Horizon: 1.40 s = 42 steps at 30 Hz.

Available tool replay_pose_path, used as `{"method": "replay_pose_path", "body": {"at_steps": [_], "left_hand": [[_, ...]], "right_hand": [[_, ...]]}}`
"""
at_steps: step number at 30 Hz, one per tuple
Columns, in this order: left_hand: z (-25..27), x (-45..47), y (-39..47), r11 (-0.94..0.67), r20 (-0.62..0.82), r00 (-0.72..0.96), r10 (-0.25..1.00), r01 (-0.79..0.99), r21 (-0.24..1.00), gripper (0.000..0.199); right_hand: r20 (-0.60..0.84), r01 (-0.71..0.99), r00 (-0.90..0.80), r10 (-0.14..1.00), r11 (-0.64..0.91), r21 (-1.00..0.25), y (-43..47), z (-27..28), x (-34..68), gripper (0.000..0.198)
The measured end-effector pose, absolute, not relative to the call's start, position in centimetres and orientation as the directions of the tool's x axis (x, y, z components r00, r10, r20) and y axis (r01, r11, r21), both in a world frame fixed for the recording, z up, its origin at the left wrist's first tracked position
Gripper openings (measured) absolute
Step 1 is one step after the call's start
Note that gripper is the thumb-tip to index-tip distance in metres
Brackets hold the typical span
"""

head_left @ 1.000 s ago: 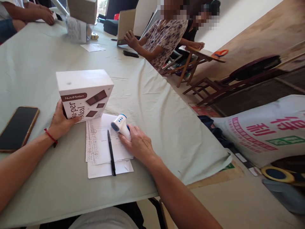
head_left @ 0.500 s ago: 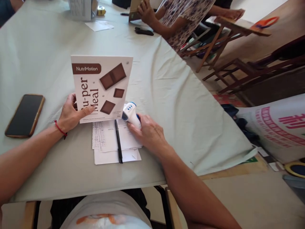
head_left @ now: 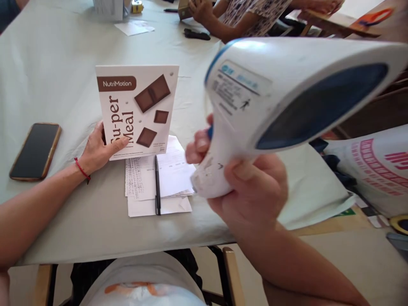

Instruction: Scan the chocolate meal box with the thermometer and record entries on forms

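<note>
My left hand [head_left: 103, 142] grips the lower left edge of a white and brown NutriMotion box [head_left: 127, 110], thumb across its front, the rest of the fingers behind it. The box stands nearly upright over the table, its front facing me. Close to the camera, my right hand [head_left: 255, 191] is wrapped round the handle of a white and blue infrared thermometer [head_left: 242, 80], a label on its side and its body pointing right. Papers [head_left: 174, 170] lie on the table below the box, with a black pen [head_left: 157, 187] across them.
A smartphone [head_left: 35, 151] lies on the covered table [head_left: 79, 225] at the left. Farther back are a paper slip [head_left: 134, 28], a black object [head_left: 196, 34] and a person's hand [head_left: 200, 10] on a box. A printed white sack [head_left: 379, 165] stands right of the table.
My right hand has lifted the thermometer from beside the papers up close to the camera and turned it sideways. My left hand keeps the box in about the same place.
</note>
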<state>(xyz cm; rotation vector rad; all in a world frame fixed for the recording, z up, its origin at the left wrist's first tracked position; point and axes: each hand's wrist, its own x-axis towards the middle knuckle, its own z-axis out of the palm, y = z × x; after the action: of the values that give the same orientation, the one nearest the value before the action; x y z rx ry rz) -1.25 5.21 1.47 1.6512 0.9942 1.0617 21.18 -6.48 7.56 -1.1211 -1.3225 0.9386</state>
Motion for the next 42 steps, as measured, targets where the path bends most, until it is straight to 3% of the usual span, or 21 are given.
{"method": "replay_pose_path", "body": {"at_steps": [4,10,14,16,20,31,42], "left_hand": [[1.5,-1.2,5.3,-0.291,0.233,0.285,0.93,0.181,0.939,0.058],[1.9,-1.1,5.1,-0.314,0.252,0.296,0.922,0.188,0.93,0.062],[1.9,-1.0,5.0,-0.293,0.231,0.282,0.931,0.204,0.934,0.06],[1.7,-1.0,5.1,-0.289,0.228,0.287,0.93,0.192,0.938,0.057],[1.7,-1.1,5.0,-0.27,0.21,0.29,0.934,0.186,0.945,0.057],[1.8,-1.4,5.3,-0.229,0.164,0.288,0.943,0.209,0.951,0.058],[1.7,-1.6,5.6,-0.235,0.169,0.305,0.937,0.192,0.953,0.057]], "right_hand": [[0.065,-0.134,-0.108,0.992,0.05,-0.99,-5.6,8.6,18.4,0.027],[0.127,-0.372,-0.171,0.977,0.055,-0.927,-4.4,10.1,15.5,0.036],[0.116,-0.268,-0.205,0.972,0.058,-0.962,-4.1,7.0,16.4,0.037],[0.087,-0.199,-0.137,0.987,0.059,-0.978,-4.0,4.3,17.6,0.035],[-0.03,-0.127,-0.09,0.995,-0.041,-0.991,-4.2,1.2,19.5,0.026],[-0.178,-0.238,-0.226,0.958,-0.231,-0.943,-4.8,2.0,19.5,0.042],[-0.204,-0.298,-0.143,0.969,-0.238,-0.924,-4.9,2.0,19.0,0.045]]}}
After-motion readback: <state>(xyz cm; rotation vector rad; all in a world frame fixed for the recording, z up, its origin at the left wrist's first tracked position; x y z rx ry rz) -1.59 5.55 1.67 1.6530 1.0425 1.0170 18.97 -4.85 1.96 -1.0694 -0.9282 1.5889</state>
